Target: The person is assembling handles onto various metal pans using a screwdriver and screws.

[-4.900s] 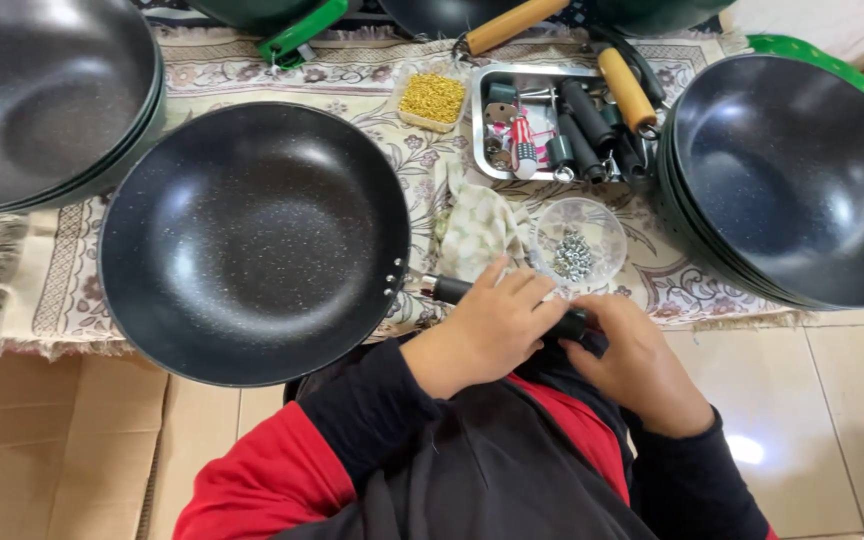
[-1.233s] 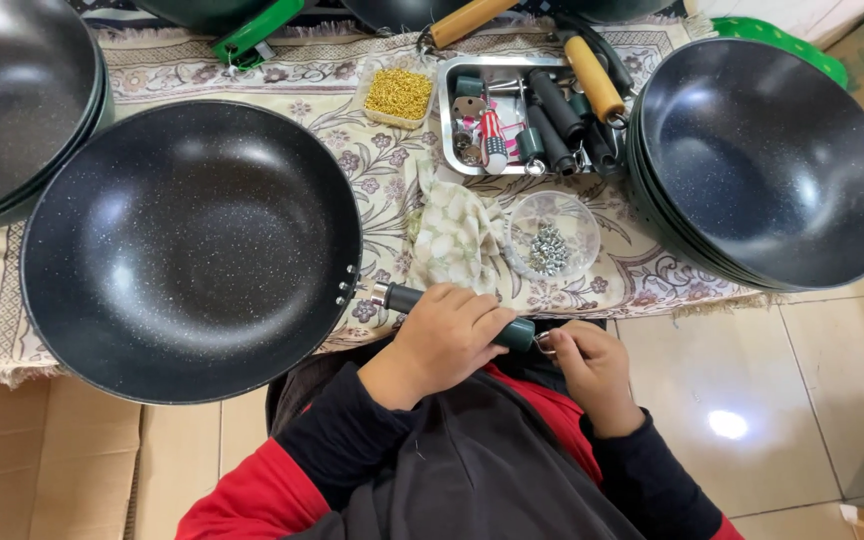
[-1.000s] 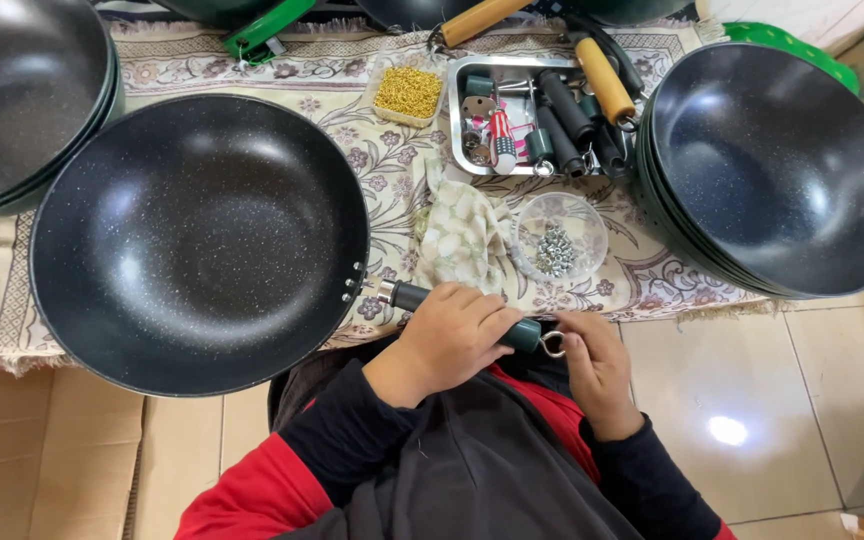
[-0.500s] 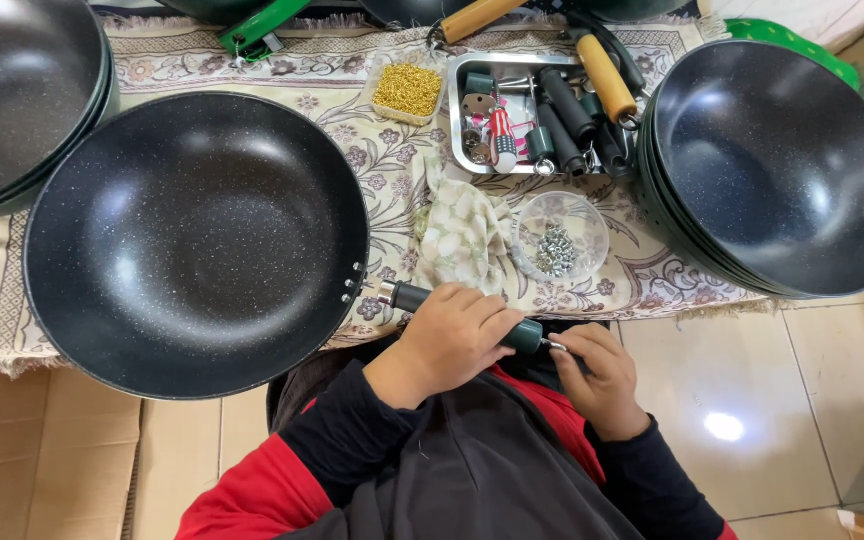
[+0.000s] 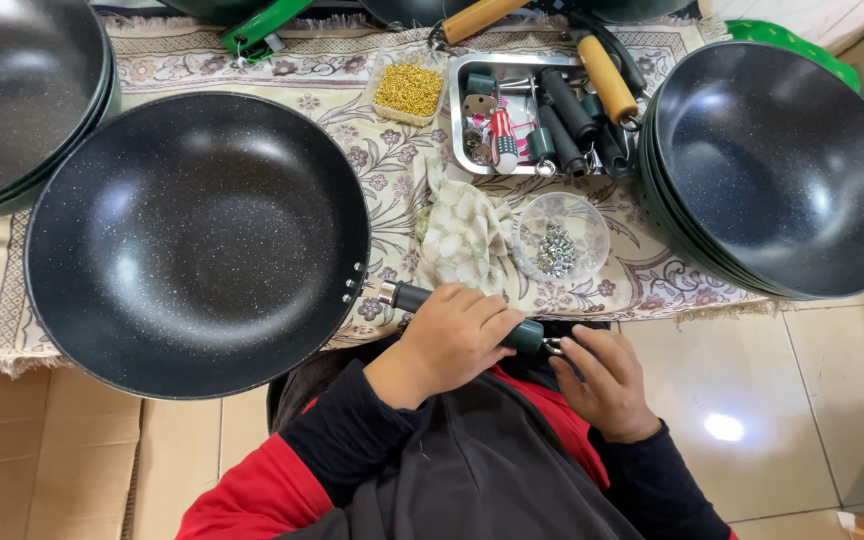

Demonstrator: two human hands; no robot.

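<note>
A patterned floral cloth (image 5: pixel 352 75) covers the tabletop, fringe hanging off the near edge. On it sits a big black speckled wok (image 5: pixel 197 240), with stacked woks at far left (image 5: pixel 22 95) and right (image 5: pixel 782 165). Between them lie a metal tray (image 5: pixel 462 120) of parts, a small tub of gold screws (image 5: pixel 409 92), a clear bowl of nuts (image 5: pixel 560 238) and a crumpled rag (image 5: pixel 464 235).

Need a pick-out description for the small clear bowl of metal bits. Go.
Start at the patterned cloth under the pans, then find the steel tray of handles near its far edge. Just nearer the person sits the clear bowl, beside a crumpled floral rag. It alone is see-through and holds silvery hardware; the other small dish holds gold pieces.
</note>
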